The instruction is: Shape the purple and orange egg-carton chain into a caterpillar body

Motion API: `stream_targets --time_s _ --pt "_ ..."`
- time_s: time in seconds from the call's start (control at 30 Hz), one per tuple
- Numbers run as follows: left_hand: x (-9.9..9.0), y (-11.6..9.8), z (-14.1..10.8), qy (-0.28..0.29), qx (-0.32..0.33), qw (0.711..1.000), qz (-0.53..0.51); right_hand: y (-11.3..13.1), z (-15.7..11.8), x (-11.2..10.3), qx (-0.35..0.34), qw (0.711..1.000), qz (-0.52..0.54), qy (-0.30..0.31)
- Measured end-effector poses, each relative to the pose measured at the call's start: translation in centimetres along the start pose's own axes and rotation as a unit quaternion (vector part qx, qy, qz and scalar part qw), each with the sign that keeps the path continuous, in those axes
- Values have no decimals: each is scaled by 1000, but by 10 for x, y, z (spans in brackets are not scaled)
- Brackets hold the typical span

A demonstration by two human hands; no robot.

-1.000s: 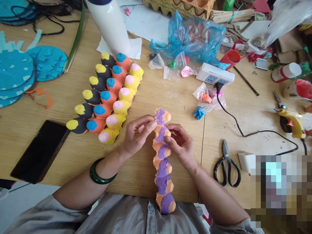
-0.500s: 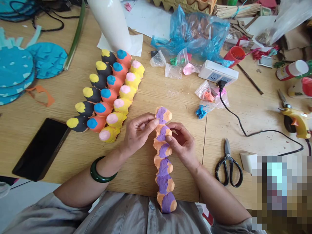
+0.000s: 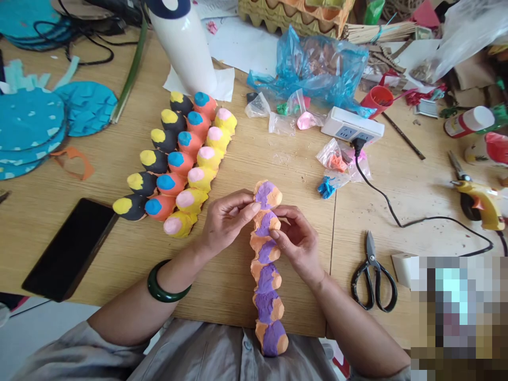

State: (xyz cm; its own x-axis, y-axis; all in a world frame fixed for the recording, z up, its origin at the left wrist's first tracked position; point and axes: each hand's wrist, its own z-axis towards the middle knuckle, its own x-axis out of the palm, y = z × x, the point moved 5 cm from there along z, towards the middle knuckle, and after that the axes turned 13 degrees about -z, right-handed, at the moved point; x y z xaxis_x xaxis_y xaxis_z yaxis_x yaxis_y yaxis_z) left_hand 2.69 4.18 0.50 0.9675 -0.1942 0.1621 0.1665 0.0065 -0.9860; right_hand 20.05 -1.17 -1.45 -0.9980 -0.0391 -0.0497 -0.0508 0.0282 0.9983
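A long strip of egg-carton cups (image 3: pixel 265 280), painted orange and purple, runs upright on the table between my hands, its lower end reaching my shirt front. My left hand (image 3: pixel 227 219) grips its upper part from the left, fingertips pressed against the cups. My right hand (image 3: pixel 296 243) holds the same part from the right, fingers curled over the edge. Those fingers hide part of the upper cups. To the left lie several painted carton strips (image 3: pixel 174 169) side by side, in black and yellow, orange and blue, and yellow and pink.
A black phone (image 3: pixel 69 248) lies left of my arm, with blue paper discs (image 3: pixel 32 124) beyond it. Ahead stand a white bottle (image 3: pixel 182 47), a blue plastic bag (image 3: pixel 313 69) and a power strip (image 3: pixel 352 126). Black-handled scissors (image 3: pixel 373 275) and a yellow glue gun (image 3: pixel 476 198) lie right.
The view has shifted slightly, so the table contents sit a little lower in the frame. Both hands stay on the strip in nearly the same grip.
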Motion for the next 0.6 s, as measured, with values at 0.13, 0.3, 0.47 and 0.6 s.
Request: stream_targets --time_s 0.13,0.3,0.47,0.6 --pt "7 13 -1 12 -115 981 -154 5 -3 -2 -31 998 -42 -22" --pt "9 19 -1 -37 -166 965 -199 3 -5 0 -29 998 -55 -21" --pt "7 17 2 -42 -144 970 -192 2 -5 0 -53 996 -61 -25" --pt "13 20 2 -5 -214 943 -256 6 -7 -3 -70 989 -119 -52"
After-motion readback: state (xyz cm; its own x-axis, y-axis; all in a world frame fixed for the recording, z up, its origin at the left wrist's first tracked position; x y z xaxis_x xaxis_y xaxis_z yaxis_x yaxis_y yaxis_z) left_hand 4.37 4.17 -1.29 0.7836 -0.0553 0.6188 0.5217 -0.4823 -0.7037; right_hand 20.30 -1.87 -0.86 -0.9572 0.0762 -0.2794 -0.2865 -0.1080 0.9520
